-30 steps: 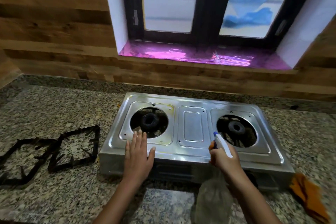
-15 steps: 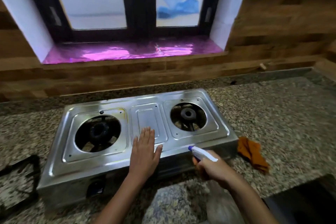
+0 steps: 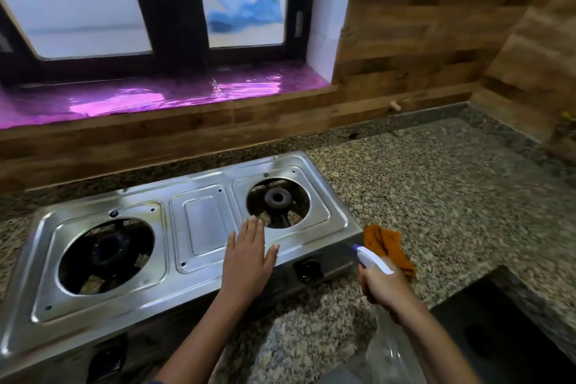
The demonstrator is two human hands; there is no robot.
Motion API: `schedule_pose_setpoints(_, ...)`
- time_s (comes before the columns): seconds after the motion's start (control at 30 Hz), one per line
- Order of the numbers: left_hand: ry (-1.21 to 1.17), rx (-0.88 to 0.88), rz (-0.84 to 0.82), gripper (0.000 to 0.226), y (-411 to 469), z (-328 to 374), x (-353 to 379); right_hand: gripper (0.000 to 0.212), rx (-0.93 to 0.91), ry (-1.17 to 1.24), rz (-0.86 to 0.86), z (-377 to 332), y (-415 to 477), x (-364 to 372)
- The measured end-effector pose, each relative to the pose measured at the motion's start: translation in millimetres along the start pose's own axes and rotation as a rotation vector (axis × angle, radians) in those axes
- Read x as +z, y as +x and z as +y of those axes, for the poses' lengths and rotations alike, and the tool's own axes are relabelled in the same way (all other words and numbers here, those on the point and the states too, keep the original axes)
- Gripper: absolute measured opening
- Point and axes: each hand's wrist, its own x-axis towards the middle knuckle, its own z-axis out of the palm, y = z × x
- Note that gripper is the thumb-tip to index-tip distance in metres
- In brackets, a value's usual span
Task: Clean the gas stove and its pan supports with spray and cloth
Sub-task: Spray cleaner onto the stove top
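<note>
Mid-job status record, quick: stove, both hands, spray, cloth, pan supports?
stove: stainless steel two-burner gas stove on speckled granite counter, no supports on it
left hand: flat on the stove top, beside the right burner
right hand: grips clear spray bottle with white nozzle, at stove's front right corner
cloth: crumpled orange cloth on counter, right of stove
pan supports: not in view

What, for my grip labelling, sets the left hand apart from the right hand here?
The left hand lies flat, fingers straight, on the stove; the right hand curls round the spray bottle. The left hand touches steel; the right hand hangs over the counter near the orange cloth. Both are bare.
</note>
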Motion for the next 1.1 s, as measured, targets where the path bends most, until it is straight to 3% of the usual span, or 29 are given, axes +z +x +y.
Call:
schedule_pose_setpoints(0.23, -0.005, -0.028, -0.025, 0.098, 0.7, -1.3, 5.3, 0.029, -0.074, 0.165, -0.116, -28.8, 3.9, -15.6)
schedule_pose_setpoints(0.3, -0.001, -0.028, -0.029, 0.105, -0.3, -2.4, 6.9, 0.03, -0.062, 0.136, -0.175, -36.0, 7.6, -11.9)
schedule_pose_setpoints(0.5, 0.023, -0.033, -0.019, 0.093, -1.4, -1.9, 7.0, 0.045, 0.017, -0.074, -0.401, -33.5, 19.4, -11.4)
schedule_pose_setpoints(0.63, 0.046, -0.041, -0.023, 0.087, -1.6, 0.0, 5.9, 0.043, -0.035, -0.106, -0.289, -29.2, 25.0, -15.8)
schedule_pose_setpoints(0.7, 0.051, -0.042, -0.024, 0.087, -2.1, 0.6, 5.8, 0.029, -0.03, -0.027, -0.249, -34.6, 31.0, -20.0)
schedule_pose_setpoints(0.8, 0.041, -0.049, -0.018, 0.086, -2.0, 0.7, 6.8, 0.027, -0.009, 0.109, -0.207, -46.2, 40.5, -25.4)
schedule_pose_setpoints(0.93, 0.028, -0.053, -0.016, 0.087, -1.7, 1.7, 6.4, 0.007, -0.106, 0.084, -0.067, -61.8, 46.4, -23.5)
schedule_pose_setpoints(1.0, 0.02, -0.055, -0.02, 0.086, -1.6, 1.7, 5.3, 0.024, -0.128, 0.076, -0.117, -64.5, 52.8, -25.3)
schedule_pose_setpoints(1.1, 0.041, -0.058, -0.02, 0.081, -2.1, 1.8, 4.8, 0.023, -0.138, 0.137, -0.248, -68.4, 58.5, -27.4)
